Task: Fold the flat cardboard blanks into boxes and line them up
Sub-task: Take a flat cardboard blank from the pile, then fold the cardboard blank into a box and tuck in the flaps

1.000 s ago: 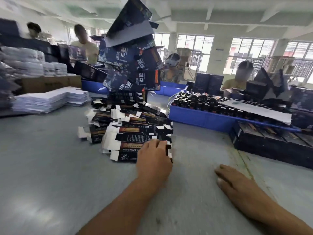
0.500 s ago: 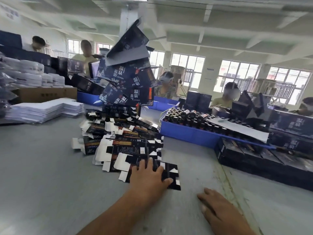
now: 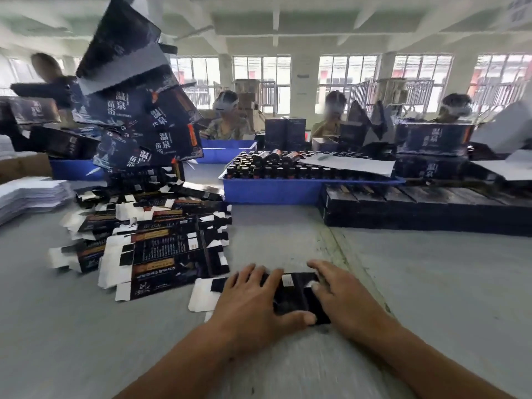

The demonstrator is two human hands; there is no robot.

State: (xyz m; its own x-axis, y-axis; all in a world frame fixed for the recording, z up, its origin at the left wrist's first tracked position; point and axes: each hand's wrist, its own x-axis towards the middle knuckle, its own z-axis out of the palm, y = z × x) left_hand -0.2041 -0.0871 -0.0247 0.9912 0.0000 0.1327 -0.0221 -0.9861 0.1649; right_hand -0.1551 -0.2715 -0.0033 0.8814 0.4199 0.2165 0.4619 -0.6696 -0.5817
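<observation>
1. Bare grey tabletop (image 3: 72,326) open to the near left and, past a seam, to the near right
2. Loose heap of flat blanks (image 3: 161,243) blocking the left-centre, its nearest sheets lying just beside the left hand (image 3: 253,295)
3. Leaning tower of dark boxes (image 3: 135,110) rising behind that heap
4. Blue tray (image 3: 273,191) of bottles barring the far centre
5. Row of dark finished boxes (image 3: 426,208) walling the far right
6. Open strip of tabletop between heap and tray, running away from the hands

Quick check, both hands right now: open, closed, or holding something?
Left hand: open, fingers spread flat, pressing on the flat cardboard blank.
Right hand: open, fingers resting flat on the same blank's right end.
</observation>
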